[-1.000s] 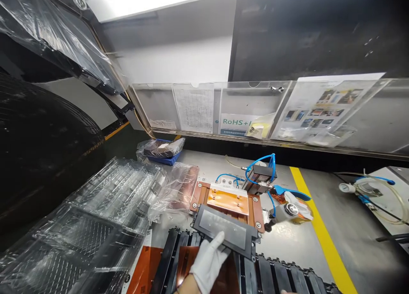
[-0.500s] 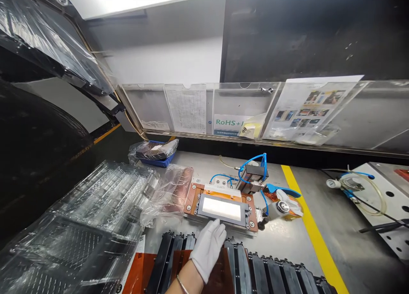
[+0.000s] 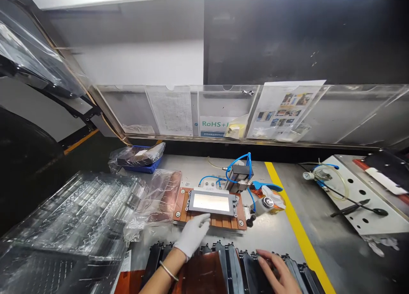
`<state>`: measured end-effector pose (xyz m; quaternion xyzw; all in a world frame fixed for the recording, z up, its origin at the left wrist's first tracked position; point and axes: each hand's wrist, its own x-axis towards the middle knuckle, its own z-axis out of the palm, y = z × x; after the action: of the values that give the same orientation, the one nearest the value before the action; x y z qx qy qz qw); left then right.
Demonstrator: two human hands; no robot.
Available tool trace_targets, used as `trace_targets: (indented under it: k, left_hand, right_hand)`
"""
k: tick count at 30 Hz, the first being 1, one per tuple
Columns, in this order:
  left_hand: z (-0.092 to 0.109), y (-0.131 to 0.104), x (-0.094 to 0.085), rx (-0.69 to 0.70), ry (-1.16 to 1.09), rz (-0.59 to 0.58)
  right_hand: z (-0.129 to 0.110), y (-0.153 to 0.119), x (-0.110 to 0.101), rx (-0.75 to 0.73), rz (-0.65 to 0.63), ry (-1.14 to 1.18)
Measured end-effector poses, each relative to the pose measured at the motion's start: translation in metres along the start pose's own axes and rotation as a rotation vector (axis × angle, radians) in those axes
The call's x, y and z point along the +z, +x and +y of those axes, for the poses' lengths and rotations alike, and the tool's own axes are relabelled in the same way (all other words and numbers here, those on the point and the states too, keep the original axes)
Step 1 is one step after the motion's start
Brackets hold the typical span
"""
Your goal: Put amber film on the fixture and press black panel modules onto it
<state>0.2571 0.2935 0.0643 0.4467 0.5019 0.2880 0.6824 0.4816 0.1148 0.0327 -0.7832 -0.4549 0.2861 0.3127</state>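
On the brown fixture, in the middle of the counter: a black-framed panel, lying with a bright white window facing up. At the near edge of the fixture: the white-gloved left hand, fingers extended and loosely unfurled, with fingertips just beside the near edge of the panel. Cannot tell from this angle whether touching it or not.

Lower right: the bare right hand, with fingers parted and bent over a row of black frames, partly cut off by the picture's edge. Cannot tell how wide or narrow, or whether gripping one of the frames. Between both hands, over part of the row: a brown film. Behind the panel: a dark block with blue tubes. To the right of the fixture: a bottle, well apart from both hands.
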Motion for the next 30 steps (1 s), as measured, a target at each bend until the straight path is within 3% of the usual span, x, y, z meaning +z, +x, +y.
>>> trace_targets:
  k: [3, 6, 13, 18, 21, 23, 27, 30]
  left_hand:
    - [0.01, 0.011, 0.003, 0.258, 0.278, -0.06]
    - [0.009, 0.02, 0.01, 0.421, 0.478, -0.121]
    - [0.0, 0.027, 0.013, 0.493, 0.779, -0.133]
    - [0.011, 0.021, -0.019, 0.412, 0.88, 0.078]
    - [0.015, 0.019, -0.049, 0.275, 0.856, 0.194]
    - [0.016, 0.024, -0.062, 0.176, 0.807, 0.19]
    - [0.018, 0.045, -0.06, 0.031, 0.688, 0.096]
    - [0.015, 0.052, -0.048, -0.078, 0.576, 0.089]
  right_hand:
    - [0.005, 0.037, 0.003, -0.125, 0.135, -0.171]
    - [0.005, 0.065, 0.01, -0.179, 0.143, -0.219]
    - [-0.008, 0.086, 0.0, -0.244, 0.072, -0.292]
    - [-0.016, 0.077, -0.01, -0.202, 0.09, -0.233]
    - [-0.025, 0.077, 0.004, -0.145, 0.082, -0.103]
    - [-0.032, 0.084, 0.02, -0.074, 0.057, 0.02]
    - [-0.046, 0.111, 0.053, 0.117, 0.013, 0.285]
    - [-0.052, 0.121, 0.062, 0.242, -0.015, 0.484]
